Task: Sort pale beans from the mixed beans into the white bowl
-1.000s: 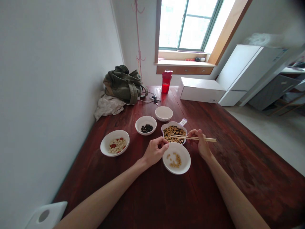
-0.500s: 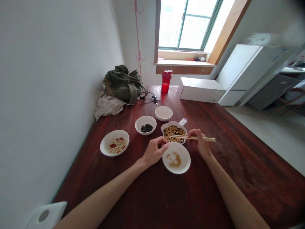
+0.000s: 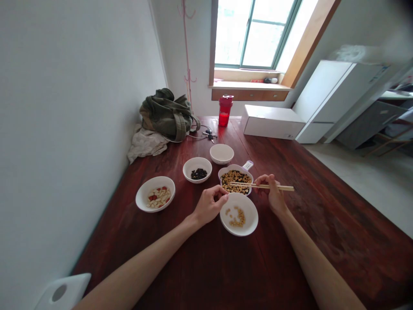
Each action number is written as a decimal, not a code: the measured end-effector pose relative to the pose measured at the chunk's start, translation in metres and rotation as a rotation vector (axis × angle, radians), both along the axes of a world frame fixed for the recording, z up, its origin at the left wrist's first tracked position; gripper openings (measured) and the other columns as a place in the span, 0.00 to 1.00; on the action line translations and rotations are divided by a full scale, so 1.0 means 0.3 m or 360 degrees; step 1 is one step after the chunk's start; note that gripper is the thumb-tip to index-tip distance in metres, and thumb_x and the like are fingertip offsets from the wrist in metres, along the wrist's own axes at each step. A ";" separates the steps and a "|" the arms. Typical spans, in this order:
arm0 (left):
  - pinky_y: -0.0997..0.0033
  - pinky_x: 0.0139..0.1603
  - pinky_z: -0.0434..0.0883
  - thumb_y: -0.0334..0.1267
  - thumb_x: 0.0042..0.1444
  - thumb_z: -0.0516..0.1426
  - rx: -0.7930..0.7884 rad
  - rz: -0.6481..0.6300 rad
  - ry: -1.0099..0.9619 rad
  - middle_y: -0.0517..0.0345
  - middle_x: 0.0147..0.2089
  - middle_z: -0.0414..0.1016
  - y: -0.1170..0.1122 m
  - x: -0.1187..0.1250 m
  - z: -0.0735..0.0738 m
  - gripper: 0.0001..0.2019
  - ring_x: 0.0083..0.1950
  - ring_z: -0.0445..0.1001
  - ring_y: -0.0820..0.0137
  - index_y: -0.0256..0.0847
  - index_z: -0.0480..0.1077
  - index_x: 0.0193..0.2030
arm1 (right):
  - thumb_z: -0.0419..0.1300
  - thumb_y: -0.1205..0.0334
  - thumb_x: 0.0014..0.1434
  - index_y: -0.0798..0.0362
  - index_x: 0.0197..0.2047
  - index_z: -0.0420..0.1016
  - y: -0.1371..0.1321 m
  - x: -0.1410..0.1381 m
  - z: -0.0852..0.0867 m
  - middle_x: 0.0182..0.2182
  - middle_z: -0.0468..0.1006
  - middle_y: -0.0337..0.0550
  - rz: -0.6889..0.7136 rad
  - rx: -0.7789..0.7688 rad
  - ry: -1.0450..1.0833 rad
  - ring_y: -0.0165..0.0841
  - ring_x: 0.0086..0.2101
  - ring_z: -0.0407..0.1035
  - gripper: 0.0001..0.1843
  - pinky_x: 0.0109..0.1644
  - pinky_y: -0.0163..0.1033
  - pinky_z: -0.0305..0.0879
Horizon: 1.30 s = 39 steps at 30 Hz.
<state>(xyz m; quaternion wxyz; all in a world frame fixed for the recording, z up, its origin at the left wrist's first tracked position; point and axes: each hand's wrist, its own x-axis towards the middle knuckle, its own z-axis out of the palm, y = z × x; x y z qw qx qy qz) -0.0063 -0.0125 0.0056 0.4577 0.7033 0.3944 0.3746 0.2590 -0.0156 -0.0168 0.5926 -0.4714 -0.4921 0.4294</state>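
My right hand (image 3: 272, 193) is closed around a pair of light wooden chopsticks (image 3: 280, 187). Their tips reach into a handled bowl (image 3: 248, 165) full of mixed yellow and black beans (image 3: 237, 178). With thumb and fingers pinched, my left hand (image 3: 211, 204) grips the upper left rim of a white bowl (image 3: 238, 232). Several yellow soybeans (image 3: 238, 219) lie in that bowl, which stands just in front of the handled one. Whether the chopstick tips hold a bean is too small to tell.
Farther left are a white bowl of black beans (image 3: 199, 173) and a bowl of pale and red pieces (image 3: 158, 197). Behind stands another white bowl (image 3: 222, 153). A green bag (image 3: 166, 114), keys (image 3: 209, 134), a red bottle (image 3: 225, 111) and a white box (image 3: 274, 121) line the table's far side.
My right hand and the chopsticks have shifted very slightly to the right. My left hand stays on the bowl's rim.
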 end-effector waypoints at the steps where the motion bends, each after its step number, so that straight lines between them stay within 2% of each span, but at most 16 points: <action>1: 0.74 0.31 0.62 0.43 0.62 0.59 -0.0001 0.0001 -0.0007 0.59 0.28 0.72 0.000 0.000 0.000 0.12 0.29 0.65 0.73 0.35 0.77 0.37 | 0.47 0.33 0.67 0.50 0.30 0.76 0.000 0.000 0.001 0.22 0.74 0.41 -0.0010 -0.0002 -0.0013 0.33 0.23 0.66 0.32 0.23 0.36 0.60; 5: 0.75 0.31 0.62 0.43 0.62 0.59 -0.0007 0.0000 -0.0015 0.59 0.28 0.71 0.000 0.002 -0.003 0.12 0.29 0.65 0.73 0.35 0.77 0.37 | 0.48 0.32 0.66 0.50 0.30 0.75 -0.001 -0.003 0.011 0.22 0.74 0.41 -0.0048 -0.0009 0.0007 0.33 0.23 0.66 0.32 0.22 0.36 0.60; 12: 0.74 0.32 0.62 0.42 0.62 0.58 0.0005 0.0001 0.0008 0.58 0.29 0.72 0.000 0.003 -0.002 0.12 0.30 0.66 0.73 0.34 0.77 0.38 | 0.50 0.34 0.66 0.50 0.27 0.73 -0.007 0.000 0.055 0.27 0.76 0.44 -0.0089 -0.0017 0.0333 0.32 0.23 0.69 0.31 0.20 0.36 0.57; 15: 0.74 0.32 0.62 0.42 0.62 0.58 0.0005 0.0003 0.0001 0.58 0.29 0.72 -0.001 0.002 -0.001 0.12 0.30 0.66 0.73 0.34 0.77 0.38 | 0.48 0.33 0.66 0.49 0.24 0.69 -0.017 0.005 0.083 0.25 0.75 0.45 0.0009 -0.0047 0.0335 0.35 0.24 0.70 0.32 0.22 0.38 0.62; 20: 0.74 0.32 0.62 0.43 0.62 0.58 0.0015 0.0000 0.0001 0.59 0.29 0.72 0.000 0.001 -0.005 0.12 0.29 0.66 0.73 0.35 0.77 0.38 | 0.40 0.24 0.62 0.48 0.23 0.66 -0.035 0.001 0.108 0.24 0.76 0.49 0.0204 -0.0186 0.0158 0.41 0.28 0.73 0.38 0.22 0.42 0.66; 23: 0.74 0.32 0.61 0.43 0.62 0.59 0.0023 0.0005 0.0002 0.59 0.29 0.72 0.001 0.000 -0.007 0.12 0.30 0.65 0.73 0.35 0.77 0.37 | 0.40 0.25 0.63 0.48 0.24 0.66 -0.034 -0.005 0.104 0.25 0.77 0.49 0.0206 -0.0199 0.0198 0.41 0.28 0.74 0.37 0.22 0.41 0.67; 29: 0.74 0.33 0.63 0.43 0.62 0.59 -0.0014 0.0004 -0.0022 0.57 0.30 0.75 0.003 0.000 -0.012 0.12 0.30 0.68 0.72 0.35 0.77 0.37 | 0.43 0.28 0.65 0.48 0.27 0.68 -0.014 -0.008 0.080 0.27 0.77 0.46 0.0060 -0.0174 0.0288 0.38 0.27 0.74 0.34 0.20 0.37 0.63; 35: 0.74 0.33 0.64 0.43 0.62 0.59 -0.0007 -0.0009 -0.0015 0.55 0.32 0.76 0.004 0.000 -0.023 0.12 0.32 0.69 0.72 0.35 0.76 0.38 | 0.46 0.28 0.64 0.50 0.29 0.71 -0.016 -0.018 0.056 0.23 0.72 0.41 0.0148 -0.0196 0.0254 0.31 0.21 0.65 0.34 0.20 0.34 0.57; 39: 0.74 0.33 0.63 0.43 0.63 0.58 -0.0011 -0.0015 -0.0013 0.56 0.32 0.76 0.003 0.002 -0.023 0.12 0.31 0.68 0.72 0.35 0.76 0.38 | 0.45 0.30 0.65 0.50 0.29 0.72 -0.015 -0.015 0.042 0.22 0.72 0.40 0.0175 -0.0189 0.0208 0.30 0.21 0.63 0.34 0.21 0.34 0.56</action>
